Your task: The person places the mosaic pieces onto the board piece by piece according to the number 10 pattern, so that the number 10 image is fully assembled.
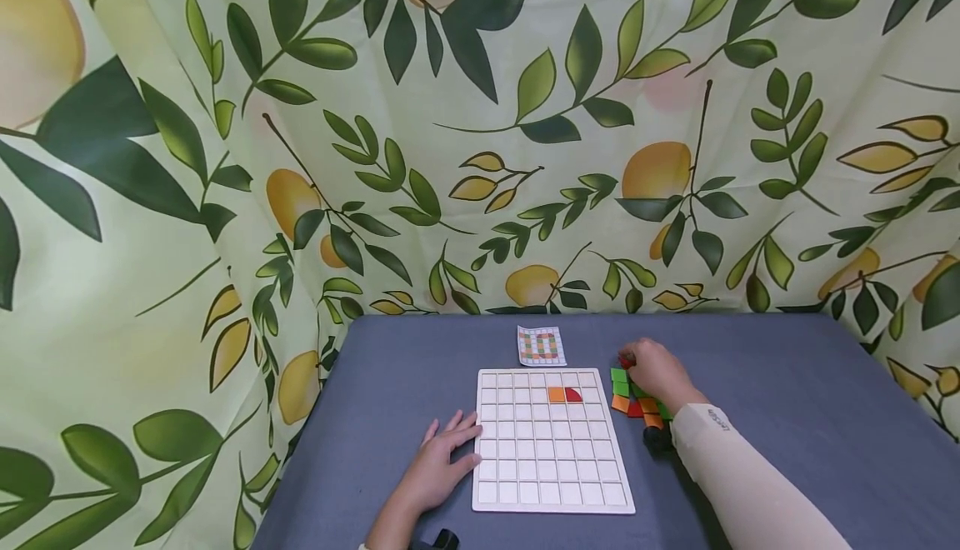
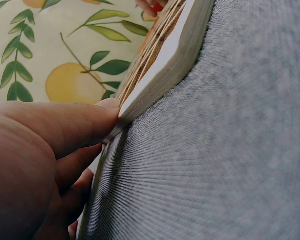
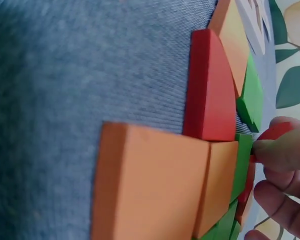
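One red block [image 3: 276, 131], pinched by the right hand [image 1: 660, 373] toward the tabletop's [image 1: 795, 400] far edge, is probably light, stiff and smooth; its sides should give best hold. The left hand [image 1: 442, 460], loosely spread, touches the board [image 1: 555, 450].

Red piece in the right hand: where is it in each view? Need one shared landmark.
Head: red piece just off the board's top-right corner, in the right hand.
Left wrist: red piece tiny, top edge, near centre.
Right wrist: red piece toward right edge, about mid-height, partly covered.
Shared landmark: leaf-print cloth.
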A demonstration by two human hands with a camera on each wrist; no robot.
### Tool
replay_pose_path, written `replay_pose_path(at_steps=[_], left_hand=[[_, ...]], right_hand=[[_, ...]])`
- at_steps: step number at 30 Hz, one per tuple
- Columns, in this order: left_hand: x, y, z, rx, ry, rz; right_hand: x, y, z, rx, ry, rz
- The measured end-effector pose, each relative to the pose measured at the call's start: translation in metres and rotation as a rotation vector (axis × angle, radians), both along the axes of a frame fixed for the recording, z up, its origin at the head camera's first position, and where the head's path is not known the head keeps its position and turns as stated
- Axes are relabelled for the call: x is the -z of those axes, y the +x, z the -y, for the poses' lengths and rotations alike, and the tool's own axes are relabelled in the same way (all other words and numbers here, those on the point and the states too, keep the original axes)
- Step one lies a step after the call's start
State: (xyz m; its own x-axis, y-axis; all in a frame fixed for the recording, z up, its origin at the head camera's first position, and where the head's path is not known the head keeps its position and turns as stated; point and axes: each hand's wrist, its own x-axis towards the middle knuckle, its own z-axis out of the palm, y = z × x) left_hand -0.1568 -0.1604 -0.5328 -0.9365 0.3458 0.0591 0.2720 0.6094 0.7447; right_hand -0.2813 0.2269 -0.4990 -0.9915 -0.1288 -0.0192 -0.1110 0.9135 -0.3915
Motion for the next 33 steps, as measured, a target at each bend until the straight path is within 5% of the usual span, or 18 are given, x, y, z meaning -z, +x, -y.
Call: replay_pose_path(at_steps=[9, 22, 33], left_hand=[[0.000, 0.000, 0.001, -0.007, -0.006, -0.013], [-0.002, 0.001, -0.001, -0.002, 0.000, 0.002], [0.001, 0.000, 0.000, 0.002, 0.007, -0.024]], right_hand=[[-0.010, 0.001, 0.009, 0.023, -0.185, -0.026], [-0.015, 0.010, 0.078, -0.032, -0.407, 0.159], [-0.007, 0.013, 0.099, -0.083, -0.384, 0.154]])
